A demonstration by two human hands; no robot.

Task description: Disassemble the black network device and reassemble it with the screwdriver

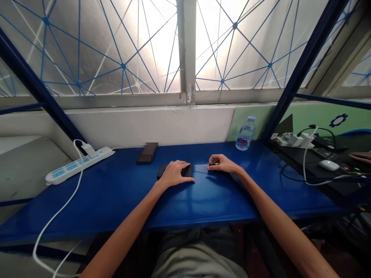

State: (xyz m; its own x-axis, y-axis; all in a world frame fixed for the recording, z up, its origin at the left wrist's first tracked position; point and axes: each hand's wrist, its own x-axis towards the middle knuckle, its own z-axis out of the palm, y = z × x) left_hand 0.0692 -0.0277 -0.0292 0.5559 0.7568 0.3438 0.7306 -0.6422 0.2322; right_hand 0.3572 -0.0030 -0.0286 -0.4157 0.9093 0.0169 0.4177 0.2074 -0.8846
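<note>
Two things going: black box [187,172] on desk [116,204], under my left hand [174,172], fingers spread; screwdriver [215,164] in right hand [222,162], fingers curled round it, shaft [200,165] reaching box's right side. Nothing looks removed yet; tip seated? Can't tell tbh.

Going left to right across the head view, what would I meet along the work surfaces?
White power strip → dark pixelated object → black box under the left hand → thin-shafted tool in the right hand → water bottle → white mouse.
</note>
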